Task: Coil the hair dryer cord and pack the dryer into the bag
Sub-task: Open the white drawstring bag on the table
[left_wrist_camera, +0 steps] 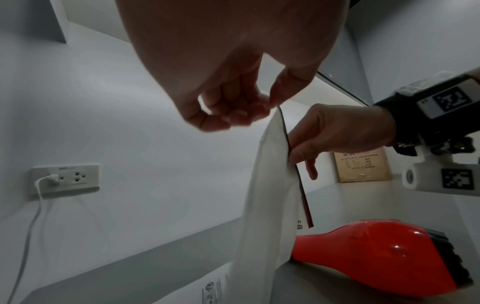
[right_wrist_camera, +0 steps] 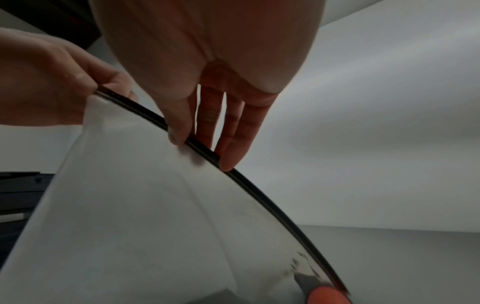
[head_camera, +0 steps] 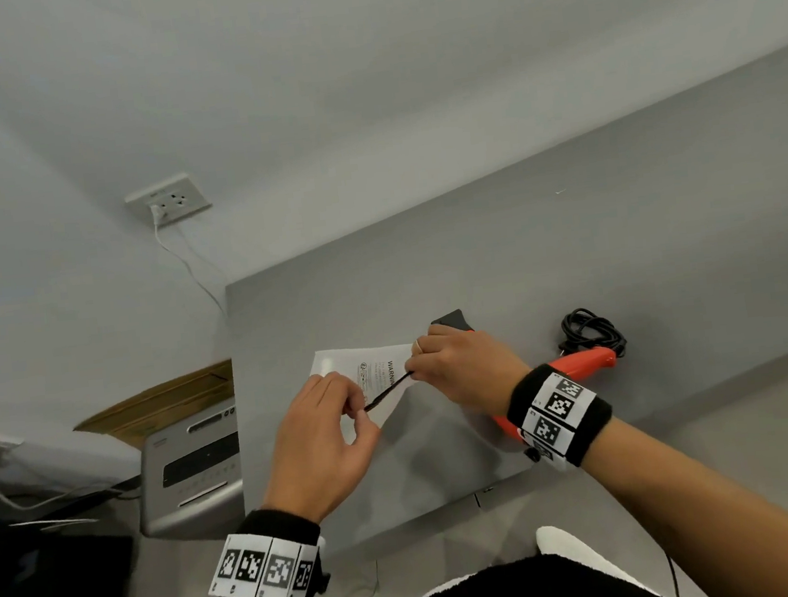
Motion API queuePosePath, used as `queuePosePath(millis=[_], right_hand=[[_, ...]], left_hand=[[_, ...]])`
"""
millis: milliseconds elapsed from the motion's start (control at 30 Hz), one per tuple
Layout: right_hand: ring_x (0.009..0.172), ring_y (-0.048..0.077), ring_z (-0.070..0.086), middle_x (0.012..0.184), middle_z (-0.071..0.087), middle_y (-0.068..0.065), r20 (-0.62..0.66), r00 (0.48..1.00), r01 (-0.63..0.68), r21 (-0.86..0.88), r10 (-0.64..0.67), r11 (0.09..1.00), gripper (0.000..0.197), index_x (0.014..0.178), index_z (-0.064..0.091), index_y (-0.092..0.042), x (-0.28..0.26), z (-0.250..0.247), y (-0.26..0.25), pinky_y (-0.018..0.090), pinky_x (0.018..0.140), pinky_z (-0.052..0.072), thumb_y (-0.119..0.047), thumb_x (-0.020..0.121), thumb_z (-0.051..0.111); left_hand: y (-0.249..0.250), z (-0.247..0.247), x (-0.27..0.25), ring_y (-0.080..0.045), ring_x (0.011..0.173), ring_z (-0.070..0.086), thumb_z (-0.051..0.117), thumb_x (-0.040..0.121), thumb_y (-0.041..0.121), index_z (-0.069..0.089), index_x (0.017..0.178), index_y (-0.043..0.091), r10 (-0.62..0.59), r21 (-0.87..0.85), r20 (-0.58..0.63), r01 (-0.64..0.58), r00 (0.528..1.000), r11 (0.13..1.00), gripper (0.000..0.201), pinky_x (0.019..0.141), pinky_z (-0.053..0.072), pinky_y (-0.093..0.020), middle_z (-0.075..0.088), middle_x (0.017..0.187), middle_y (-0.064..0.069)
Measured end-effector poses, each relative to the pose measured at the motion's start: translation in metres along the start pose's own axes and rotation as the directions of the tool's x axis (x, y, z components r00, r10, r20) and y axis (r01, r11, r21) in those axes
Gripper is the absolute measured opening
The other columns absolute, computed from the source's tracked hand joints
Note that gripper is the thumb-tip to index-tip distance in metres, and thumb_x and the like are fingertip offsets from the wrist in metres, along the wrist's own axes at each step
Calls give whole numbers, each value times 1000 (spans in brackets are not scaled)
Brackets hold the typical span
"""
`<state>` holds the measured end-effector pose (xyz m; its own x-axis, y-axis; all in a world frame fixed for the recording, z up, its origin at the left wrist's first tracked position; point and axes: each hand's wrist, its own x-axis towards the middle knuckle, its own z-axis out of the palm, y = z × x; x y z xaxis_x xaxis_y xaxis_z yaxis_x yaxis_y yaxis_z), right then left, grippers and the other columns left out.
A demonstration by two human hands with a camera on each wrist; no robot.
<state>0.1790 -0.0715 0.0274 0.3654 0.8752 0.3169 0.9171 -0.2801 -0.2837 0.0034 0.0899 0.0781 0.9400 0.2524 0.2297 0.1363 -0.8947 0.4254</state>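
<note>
L hand (head_camera: 322,446): thumb + forefinger pinch the end of the dark strip (head_camera: 387,393) along the bag's top edge, other fingers curled under, palm facing down, wrist above the near table edge. R hand (head_camera: 462,369): thumb on one side of the same strip, fingers nearly straight on the other side, clamped further along it; forearm comes in from the lower right. Hands close together, not touching, strip pulled taut between them.

White bag (head_camera: 336,365) hangs from the strip, raised at the corner; its lower part lies flat on the grey table (head_camera: 618,226), warning print up. Can't tell if the mouth is open.

Red hair dryer (head_camera: 583,363) lies on its side on the table, outside the bag, just beside it, partly hidden under the R wrist; black end pokes out past the R fingers. Black cord (head_camera: 590,331) sits in a coil at the handle end.

Further out: wall socket (head_camera: 168,200) w/ white plug, grey appliance (head_camera: 191,470) and cardboard box (head_camera: 165,405) left of the table.
</note>
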Motion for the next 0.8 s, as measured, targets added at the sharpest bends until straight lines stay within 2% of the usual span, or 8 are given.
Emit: queuePosePath(millis=[67,133,167,333,400,500,667,800], right_hand=[[82,21,60,85,65,-4,6,1000,11,-26,-10,1000,3,89,72,-21,3,-4,-2,36,42,52,-21,91,70],[82,20,59,83,63,-4,9,1000,24,-38,-24,999,5,86,70,-20,7,-7,-5,33,40,48,-20,90,71],[82,19,59,82,63,-4,12,1000,30,-48,-29,998,6,84,69,-20,9,-7,-5,31,40,46,-20,90,72],[77,20,61,80,65,-3,-11,1000,-3,-77,2,997,4,84,74,-19,13,-11,0,25,43,33,-21,86,76],[78,22,62,82,65,-1,-39,999,-21,-61,19,998,5,87,76,-20,13,-15,6,26,44,35,-24,88,75],[79,24,62,84,66,-1,-58,997,-48,-49,45,998,5,90,78,-22,10,-19,16,26,43,37,-25,87,76],[79,24,64,84,66,-2,-93,992,-91,-41,87,995,6,90,79,-24,6,-24,29,29,43,42,-24,85,75],[80,26,66,85,66,-1,-85,990,-113,-22,110,993,8,92,79,-22,7,-23,34,38,43,52,-21,84,79]], left_hand=[[8,-2,7,-9,81,56,69,90,39,49,92,28,-17,1,60,17,998,1000,22,65,53,-24,51,87,16],[17,0,19,-9,78,54,59,92,56,51,94,29,-53,61,121,46,991,997,28,66,49,-27,53,85,14],[20,3,26,-12,77,54,56,93,58,50,93,29,-59,115,148,42,987,992,29,65,49,-30,53,83,13],[26,15,57,-20,72,54,49,102,37,40,87,25,-13,210,242,-39,970,977,21,61,42,-37,51,78,11],[29,14,64,-24,74,57,47,102,35,35,87,29,24,213,273,-84,962,973,20,61,44,-37,49,79,11],[34,14,70,-26,78,60,47,102,34,33,87,31,37,206,284,-99,958,974,21,61,39,-35,55,82,7],[37,11,71,-25,76,57,44,102,36,46,98,26,43,235,273,-110,961,966,11,60,40,-35,58,86,3],[37,3,70,-22,73,53,43,103,37,47,99,27,68,237,251,-130,965,963,11,60,43,-36,55,84,4]])
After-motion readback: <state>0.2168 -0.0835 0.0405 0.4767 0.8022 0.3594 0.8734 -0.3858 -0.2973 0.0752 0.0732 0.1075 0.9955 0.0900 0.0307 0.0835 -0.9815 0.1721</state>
